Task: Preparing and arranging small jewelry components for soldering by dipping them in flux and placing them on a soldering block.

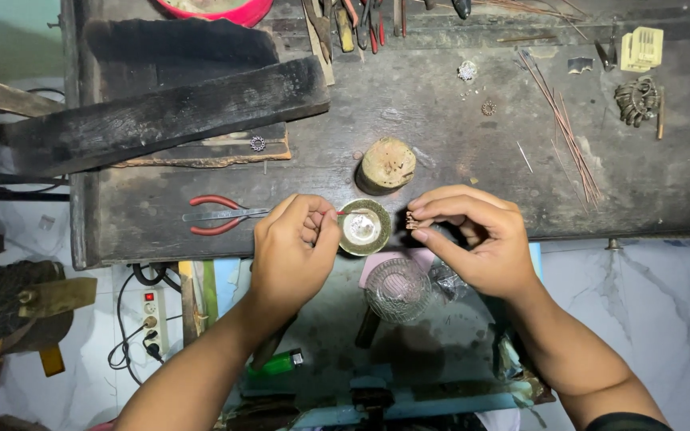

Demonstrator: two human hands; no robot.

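The person bent over the dark table (457, 160), and this looked like work that wanted steady wrists and a light touch. The left hand (293, 239) had its fingers pinched shut on a thin tool (346, 213), whose tip reached over the rim of the small round dish (364, 227). The right hand (473, 235) pinched a tiny coppery piece (413, 221) between thumb and forefinger, just right of the dish. Red-handled pliers (217, 215) lay to the left, a wooden stump (386, 164) just beyond the dish, and copper wires (565, 128) far right.
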